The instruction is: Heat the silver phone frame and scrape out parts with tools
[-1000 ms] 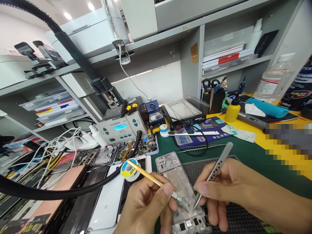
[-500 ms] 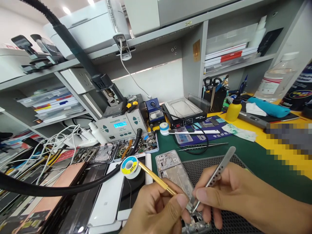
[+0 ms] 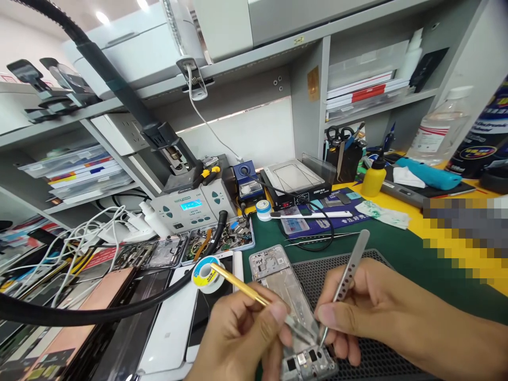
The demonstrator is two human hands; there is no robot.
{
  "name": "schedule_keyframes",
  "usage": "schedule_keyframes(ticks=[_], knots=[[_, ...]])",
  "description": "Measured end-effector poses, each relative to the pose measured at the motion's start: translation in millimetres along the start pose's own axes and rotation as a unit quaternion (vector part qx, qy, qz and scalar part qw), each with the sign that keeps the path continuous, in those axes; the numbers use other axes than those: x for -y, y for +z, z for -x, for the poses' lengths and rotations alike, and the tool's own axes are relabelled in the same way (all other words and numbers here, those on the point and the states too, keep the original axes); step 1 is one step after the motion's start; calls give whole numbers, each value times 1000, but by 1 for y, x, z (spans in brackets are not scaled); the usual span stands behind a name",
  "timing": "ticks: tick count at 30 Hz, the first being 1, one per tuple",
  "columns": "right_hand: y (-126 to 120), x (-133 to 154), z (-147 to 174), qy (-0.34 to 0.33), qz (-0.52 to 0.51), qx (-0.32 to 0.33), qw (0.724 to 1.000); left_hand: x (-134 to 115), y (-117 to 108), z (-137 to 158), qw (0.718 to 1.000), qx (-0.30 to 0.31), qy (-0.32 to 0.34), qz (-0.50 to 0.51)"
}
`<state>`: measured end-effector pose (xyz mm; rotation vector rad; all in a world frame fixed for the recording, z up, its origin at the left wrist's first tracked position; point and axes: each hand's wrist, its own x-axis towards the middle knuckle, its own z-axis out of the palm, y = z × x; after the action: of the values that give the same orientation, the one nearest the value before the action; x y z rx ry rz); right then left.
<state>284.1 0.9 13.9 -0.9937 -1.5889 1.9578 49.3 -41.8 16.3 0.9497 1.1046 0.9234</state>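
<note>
My left hand (image 3: 250,333) is closed around a slim gold-handled tool (image 3: 240,286), whose grey metal end is smeared over the lower part of a phone frame. Silver tweezers (image 3: 349,267) with round holes along their side are pinched in my right hand (image 3: 357,312). Their tips point down at the bottom section of the grey phone frame (image 3: 286,286). That frame lies lengthwise in front of me, partly on a dark perforated mat (image 3: 333,270). Small black and metal parts show at its near end. My left fingers cover part of its lower left edge.
A solder spool (image 3: 208,283) lies on a white-edged phone left of the frame. A black hose (image 3: 151,304) crosses the phones there. Behind stand a rework station (image 3: 192,206), a parts tray (image 3: 248,238) and a heating plate (image 3: 297,182). A yellow bottle (image 3: 373,180) is at right.
My left hand has drawn left and slightly up with the gold tool, uncovering more of the frame's lower end. The tweezers stay close to the frame. The whole view has shifted slightly.
</note>
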Motion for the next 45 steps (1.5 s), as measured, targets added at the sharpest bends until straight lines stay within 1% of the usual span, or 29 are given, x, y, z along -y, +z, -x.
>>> schedule_keyframes(ticks=[3,5,8,11,15,21,27,38,45], knots=[[-1,-7,-1,4,-25,7,1000,-8,-9,-1,998,-41,47,21],[-3,-9,-3,-7,-40,3,999,-12,-13,-2,997,-41,58,27],[-4,-7,-5,-29,-66,-10,997,-12,-13,-2,1000,-3,27,14],[-4,-4,-6,-30,-72,-20,997,-9,-10,0,1000,27,-4,-5],[-1,-8,-6,-30,-79,-21,996,-5,-5,1,998,38,-29,-39],[3,-14,-6,-39,-54,1,998,2,2,0,997,60,-40,-30],[6,-3,-2,-20,0,-10,1000,1,5,0,997,53,-50,-19],[7,6,1,2,-18,-6,1000,-4,6,0,997,43,-57,3],[4,5,2,15,7,0,1000,1,5,0,999,29,-41,-4]])
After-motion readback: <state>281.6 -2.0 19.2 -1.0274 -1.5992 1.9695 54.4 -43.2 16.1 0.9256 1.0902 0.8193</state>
